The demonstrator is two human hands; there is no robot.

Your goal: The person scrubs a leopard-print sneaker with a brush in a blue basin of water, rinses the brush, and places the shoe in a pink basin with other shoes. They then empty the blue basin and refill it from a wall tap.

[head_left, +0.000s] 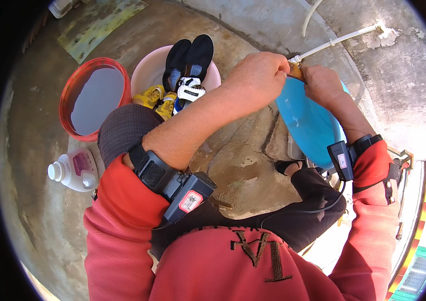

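My left hand (260, 77) and my right hand (324, 85) meet at the far right, beside the end of a white water pipe (335, 42). Between them they grip a small orange-brown item (296, 72), mostly hidden by the fingers; what it is I cannot tell. Below it a blue plastic basin (305, 120) stands tilted in view, partly behind my right forearm. In a pale pink basin (149, 69) lie dark shoes (199, 52) with soles up, yellow patterned shoes (151, 96) and a white shoe piece (190, 93) with black trim.
A red bucket (127, 84) of greyish water (98, 101) stands left of the pink basin. Nearer me is a white detergent bottle (75, 169) with a pink label. My knee (128, 128) and left forearm pass close to the pink basin. The concrete floor (243, 169) looks wet.
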